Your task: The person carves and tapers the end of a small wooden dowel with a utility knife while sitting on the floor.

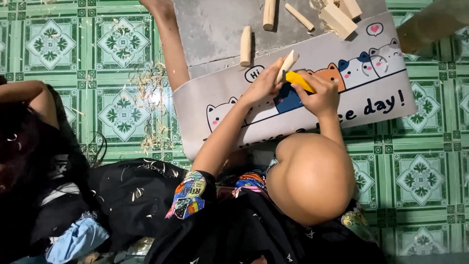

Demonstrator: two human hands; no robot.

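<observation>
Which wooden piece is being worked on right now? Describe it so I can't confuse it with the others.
Start at the grey cartoon-cat mat on the green tiles. Near its middle, the left hand holds a short pale wooden stick against a yellow-handled tool. The other sticks lie loose higher up.

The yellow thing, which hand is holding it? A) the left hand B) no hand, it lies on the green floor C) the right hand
C: the right hand wraps around the yellow tool over the cartoon-cat mat, while the left hand holds a pale wooden stick.
</observation>
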